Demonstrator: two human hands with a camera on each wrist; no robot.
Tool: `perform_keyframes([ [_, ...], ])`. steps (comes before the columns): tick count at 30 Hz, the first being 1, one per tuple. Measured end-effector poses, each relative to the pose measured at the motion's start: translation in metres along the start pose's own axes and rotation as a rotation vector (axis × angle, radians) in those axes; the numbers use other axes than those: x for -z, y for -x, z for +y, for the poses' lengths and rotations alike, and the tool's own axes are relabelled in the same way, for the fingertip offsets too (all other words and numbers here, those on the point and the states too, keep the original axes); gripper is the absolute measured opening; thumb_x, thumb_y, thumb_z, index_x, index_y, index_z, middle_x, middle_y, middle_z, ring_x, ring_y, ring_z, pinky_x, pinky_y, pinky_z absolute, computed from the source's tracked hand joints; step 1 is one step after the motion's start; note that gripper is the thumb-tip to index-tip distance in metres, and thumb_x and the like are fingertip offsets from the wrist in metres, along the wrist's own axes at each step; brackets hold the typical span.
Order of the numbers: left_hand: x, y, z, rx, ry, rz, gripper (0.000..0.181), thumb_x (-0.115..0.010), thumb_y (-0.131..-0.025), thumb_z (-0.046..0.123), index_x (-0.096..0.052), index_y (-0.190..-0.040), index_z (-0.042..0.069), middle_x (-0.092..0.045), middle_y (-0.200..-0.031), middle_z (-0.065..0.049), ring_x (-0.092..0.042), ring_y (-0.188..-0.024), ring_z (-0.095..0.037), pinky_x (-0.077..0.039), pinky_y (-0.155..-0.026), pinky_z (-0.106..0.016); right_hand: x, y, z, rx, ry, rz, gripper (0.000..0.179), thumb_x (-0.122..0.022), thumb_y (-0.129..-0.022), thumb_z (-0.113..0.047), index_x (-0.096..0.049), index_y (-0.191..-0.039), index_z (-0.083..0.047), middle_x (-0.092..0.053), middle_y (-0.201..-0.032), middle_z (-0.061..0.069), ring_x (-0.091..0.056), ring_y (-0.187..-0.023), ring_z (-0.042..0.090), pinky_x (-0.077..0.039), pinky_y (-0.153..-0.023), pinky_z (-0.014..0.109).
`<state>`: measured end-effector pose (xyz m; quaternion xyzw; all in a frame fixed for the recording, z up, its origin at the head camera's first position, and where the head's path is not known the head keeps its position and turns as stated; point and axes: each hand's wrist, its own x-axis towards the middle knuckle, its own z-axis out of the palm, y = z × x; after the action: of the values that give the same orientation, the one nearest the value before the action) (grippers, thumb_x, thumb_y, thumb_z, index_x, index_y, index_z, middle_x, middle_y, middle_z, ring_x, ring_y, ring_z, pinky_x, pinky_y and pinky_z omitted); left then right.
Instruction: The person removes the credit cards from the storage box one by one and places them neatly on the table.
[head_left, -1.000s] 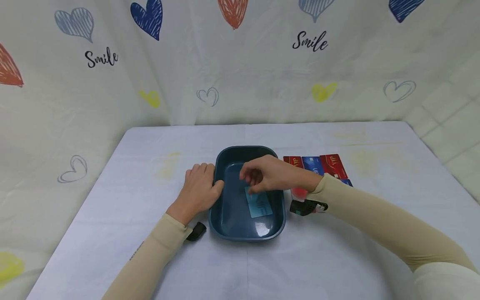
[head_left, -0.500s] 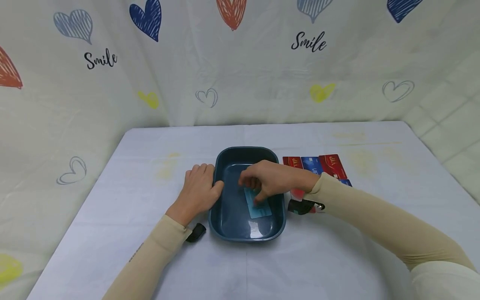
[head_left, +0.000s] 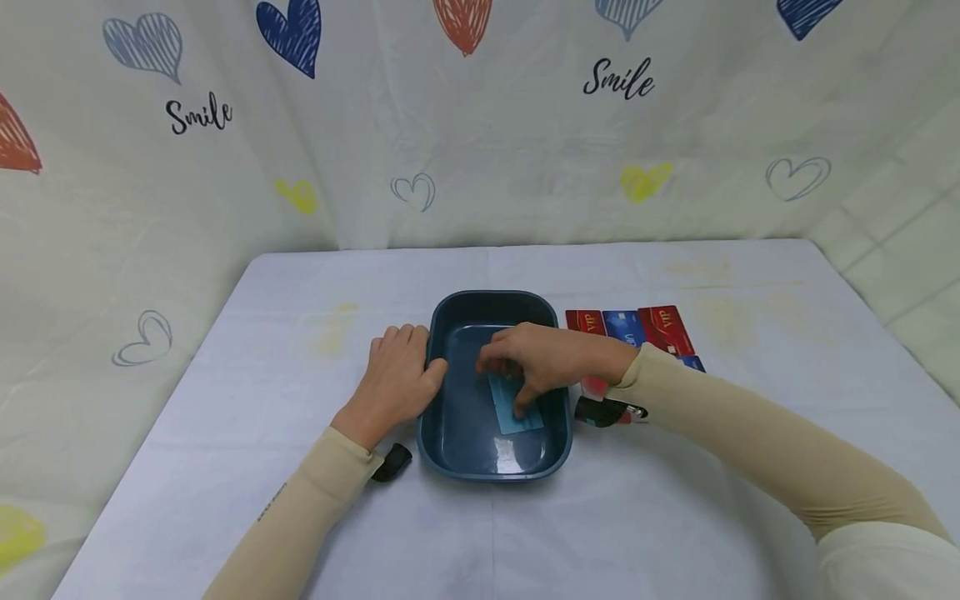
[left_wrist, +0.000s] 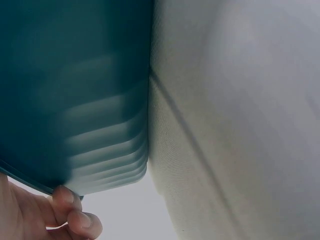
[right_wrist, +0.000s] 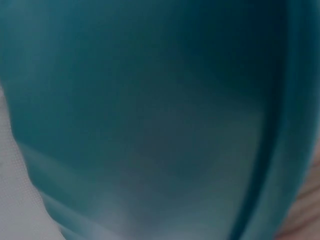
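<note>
A dark teal plastic basin (head_left: 459, 442) stands on the white-covered table. My left hand (head_left: 397, 375) grips its left rim, thumb over the top; in the left wrist view the fingertips (left_wrist: 86, 225) curl under the rim. A light blue card (head_left: 517, 423) lies on the basin floor. Over it is my right hand (head_left: 547, 358), reaching in across the right rim. Its thumb is spread from the bent fingers, with the thumb tip at the card's right side and the fingers over its far end. The right wrist view shows mostly the basin's wall (right_wrist: 150, 125); the hand's underside is hidden.
Right of the basin lie several cards in rows, among them a red card (head_left: 666, 332) and a blue card (head_left: 624, 327), partly covered by my right forearm. Black wrist cameras (head_left: 393, 462) sit under both wrists. A heart-printed cloth (head_left: 517, 125) hangs behind the table.
My right hand has sunk lower into the basin, and its thumb has spread away from the fingers, toward the near end of the card. The left hand keeps its place on the rim.
</note>
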<state>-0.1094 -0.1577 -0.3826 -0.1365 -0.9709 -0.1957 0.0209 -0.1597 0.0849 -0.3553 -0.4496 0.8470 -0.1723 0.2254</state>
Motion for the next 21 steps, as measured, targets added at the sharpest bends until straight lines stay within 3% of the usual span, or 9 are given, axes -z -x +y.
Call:
perform_keyframes([
  [10, 0.000, 0.000, -0.001, 0.005, 0.007, -0.009, 0.020, -0.046, -0.096, 0.028, -0.051, -0.089, 0.009, -0.047, -0.084, -0.008, -0.039, -0.082, -0.026, -0.027, -0.078, -0.039, -0.004, 0.000, -0.006, -0.077, 0.103, -0.013, 0.077, -0.095, -0.070, -0.039, -0.062, -0.136, -0.019, -0.062, -0.130, 0.007, -0.060, -0.112, 0.021, -0.060, -0.092, 0.034],
  [16, 0.000, 0.000, -0.001, 0.006, -0.003, -0.005, 0.022, -0.046, -0.096, 0.028, -0.052, -0.091, 0.008, -0.048, -0.085, -0.008, -0.040, -0.082, -0.027, -0.028, -0.078, -0.039, -0.006, -0.001, -0.010, -0.075, 0.177, -0.033, 0.081, -0.096, -0.068, -0.040, -0.059, -0.138, -0.019, -0.063, -0.129, 0.010, -0.062, -0.109, 0.021, -0.060, -0.094, 0.037],
  [21, 0.000, 0.000, 0.000, 0.007, -0.008, -0.007, 0.022, -0.047, -0.096, 0.028, -0.052, -0.092, 0.008, -0.048, -0.085, -0.008, -0.039, -0.082, -0.026, -0.028, -0.078, -0.039, -0.006, -0.002, -0.011, -0.084, 0.172, -0.042, 0.082, -0.096, -0.069, -0.039, -0.058, -0.139, -0.020, -0.062, -0.129, 0.009, -0.060, -0.111, 0.021, -0.059, -0.095, 0.037],
])
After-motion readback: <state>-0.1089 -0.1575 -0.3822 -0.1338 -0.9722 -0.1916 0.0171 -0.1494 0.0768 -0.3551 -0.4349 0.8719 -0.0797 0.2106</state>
